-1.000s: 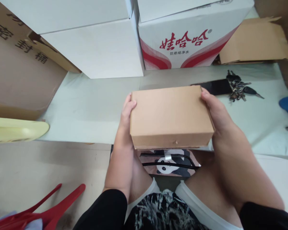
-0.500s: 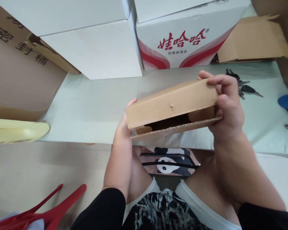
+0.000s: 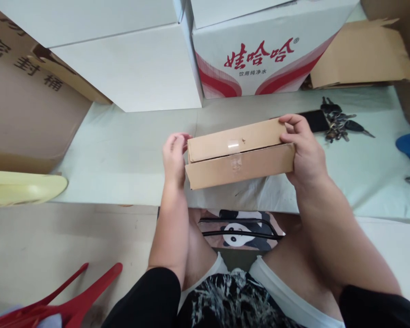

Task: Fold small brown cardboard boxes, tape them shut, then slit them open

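A flat brown cardboard box [image 3: 259, 160] is held tilted above the pale green cloth, its long side facing me. A strip of clear tape [image 3: 237, 161] sits on the flap and crosses onto the panel above. My left hand [image 3: 175, 157] is closed on the box's left end, its fingers bent behind the edge. At the right end, my right hand [image 3: 305, 148] grips the box, with fingertips on the top panel and the palm against the side. The inside of the box is hidden; just a narrow dark gap shows along the seam.
Beyond the right hand lie a bunch of keys [image 3: 338, 123] and a dark flat object [image 3: 316, 120]. White boxes [image 3: 133, 77] and a red-lettered carton [image 3: 259, 77] stand at the back. An opened cardboard box [image 3: 362, 57] is back right; a yellow plastic item [image 3: 23, 187] is left.
The open front flap has swung up and now covers most of the opening, bringing the tape into view. The right hand has shifted left and down, uncovering the dark object by the keys.
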{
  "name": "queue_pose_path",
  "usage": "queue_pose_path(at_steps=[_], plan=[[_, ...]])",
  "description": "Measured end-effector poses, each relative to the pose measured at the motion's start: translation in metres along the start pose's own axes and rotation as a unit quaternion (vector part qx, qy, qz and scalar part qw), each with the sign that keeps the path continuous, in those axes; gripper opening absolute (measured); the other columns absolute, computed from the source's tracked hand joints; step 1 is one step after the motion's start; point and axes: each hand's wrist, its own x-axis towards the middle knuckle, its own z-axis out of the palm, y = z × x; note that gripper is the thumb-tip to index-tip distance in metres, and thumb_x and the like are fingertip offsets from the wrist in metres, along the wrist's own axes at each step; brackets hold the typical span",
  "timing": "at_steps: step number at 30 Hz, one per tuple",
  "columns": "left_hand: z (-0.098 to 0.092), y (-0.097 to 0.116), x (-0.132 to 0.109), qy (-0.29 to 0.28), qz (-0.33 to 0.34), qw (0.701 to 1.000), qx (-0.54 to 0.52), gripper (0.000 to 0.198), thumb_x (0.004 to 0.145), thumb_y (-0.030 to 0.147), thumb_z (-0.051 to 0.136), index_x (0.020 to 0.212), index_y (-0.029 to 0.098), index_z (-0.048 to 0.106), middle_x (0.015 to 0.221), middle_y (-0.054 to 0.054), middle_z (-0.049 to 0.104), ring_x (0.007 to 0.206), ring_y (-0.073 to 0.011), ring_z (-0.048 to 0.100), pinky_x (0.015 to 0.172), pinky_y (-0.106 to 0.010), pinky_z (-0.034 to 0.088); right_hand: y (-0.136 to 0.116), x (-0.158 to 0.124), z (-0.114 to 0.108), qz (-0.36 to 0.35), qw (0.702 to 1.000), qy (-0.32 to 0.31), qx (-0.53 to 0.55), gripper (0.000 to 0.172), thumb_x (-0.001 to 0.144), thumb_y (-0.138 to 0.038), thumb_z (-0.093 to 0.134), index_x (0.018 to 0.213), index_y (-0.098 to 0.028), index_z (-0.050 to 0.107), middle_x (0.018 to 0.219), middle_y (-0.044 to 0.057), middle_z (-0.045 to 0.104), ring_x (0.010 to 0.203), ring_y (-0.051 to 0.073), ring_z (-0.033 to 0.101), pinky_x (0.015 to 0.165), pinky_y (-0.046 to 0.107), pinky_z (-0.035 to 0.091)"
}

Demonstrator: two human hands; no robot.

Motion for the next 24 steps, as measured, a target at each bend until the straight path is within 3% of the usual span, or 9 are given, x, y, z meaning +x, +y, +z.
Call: queue_pose_path(at_steps=[3, 6, 8, 14, 18, 21, 24], plan=[[-0.001, 0.019, -0.007, -0.049, 0.097, 0.993, -0.048, 0.044, 0.086, 0.069, 0.063, 0.093, 0.028, 0.073, 0.114, -0.005, 0.073, 0.117, -0.0256, 0.067, 0.096, -0.037, 0.055, -0.005, -0.002, 0.005, 0.011, 1.000, 0.012, -0.015, 0.033, 0.077, -0.027, 0.054, 0.110, -0.033, 0.054, 0.117, 0.001, 0.069, 0.107, 0.025, 0.068, 0.085, 0.043, 0.056], [-0.003, 0.026, -0.010, -0.178, 0.161, 0.969, 0.061, 0.048, 0.083, 0.073, 0.066, 0.087, 0.026, 0.074, 0.123, -0.007, 0.070, 0.123, -0.0292, 0.064, 0.108, -0.045, 0.051, -0.007, -0.003, 0.007, 0.014, 0.999, 0.022, -0.031, 0.035, 0.076, -0.026, 0.051, 0.111, -0.031, 0.053, 0.116, 0.003, 0.069, 0.104, 0.024, 0.068, 0.080, 0.039, 0.054], [-0.004, 0.026, -0.009, -0.222, 0.182, 0.948, 0.139, 0.046, 0.084, 0.070, 0.069, 0.088, 0.025, 0.075, 0.126, -0.009, 0.067, 0.126, -0.0299, 0.061, 0.113, -0.048, 0.047, -0.007, -0.002, 0.007, 0.011, 0.999, 0.030, -0.041, 0.035, 0.076, -0.026, 0.050, 0.111, -0.030, 0.053, 0.116, 0.003, 0.069, 0.103, 0.024, 0.068, 0.078, 0.038, 0.053], [-0.006, 0.030, -0.010, -0.238, 0.175, 0.934, 0.203, 0.041, 0.090, 0.063, 0.067, 0.100, 0.024, 0.076, 0.131, -0.011, 0.063, 0.130, -0.0276, 0.059, 0.113, -0.047, 0.049, -0.012, -0.003, 0.010, -0.002, 0.989, 0.054, -0.139, 0.023, 0.078, -0.028, 0.054, 0.099, -0.027, 0.064, 0.108, 0.004, 0.072, 0.101, 0.025, 0.067, 0.086, 0.043, 0.053], [-0.008, 0.035, -0.010, -0.248, 0.156, 0.931, 0.217, 0.044, 0.089, 0.065, 0.068, 0.101, 0.024, 0.075, 0.133, -0.011, 0.062, 0.131, -0.0279, 0.059, 0.113, -0.047, 0.050, -0.020, -0.007, 0.010, -0.042, 0.973, 0.068, -0.219, 0.017, 0.084, -0.028, 0.053, 0.089, -0.025, 0.069, 0.117, 0.007, 0.073, 0.121, 0.030, 0.065, 0.105, 0.053, 0.048], [-0.009, 0.035, -0.009, -0.248, 0.148, 0.935, 0.206, 0.043, 0.089, 0.065, 0.069, 0.101, 0.024, 0.075, 0.132, -0.011, 0.062, 0.131, -0.0277, 0.059, 0.113, -0.047, 0.050, -0.030, -0.015, 0.009, -0.113, 0.951, 0.089, -0.273, 0.015, 0.087, -0.029, 0.057, 0.092, -0.025, 0.070, 0.128, 0.010, 0.070, 0.130, 0.032, 0.061, 0.111, 0.055, 0.046], [-0.010, 0.033, -0.008, -0.251, 0.142, 0.940, 0.184, 0.040, 0.089, 0.062, 0.070, 0.101, 0.025, 0.076, 0.133, -0.011, 0.061, 0.132, -0.0271, 0.058, 0.114, -0.046, 0.048, -0.043, -0.027, 0.011, -0.218, 0.909, 0.101, -0.341, 0.013, 0.088, -0.028, 0.061, 0.098, -0.026, 0.070, 0.127, 0.013, 0.069, 0.127, 0.032, 0.063, 0.110, 0.054, 0.047]])
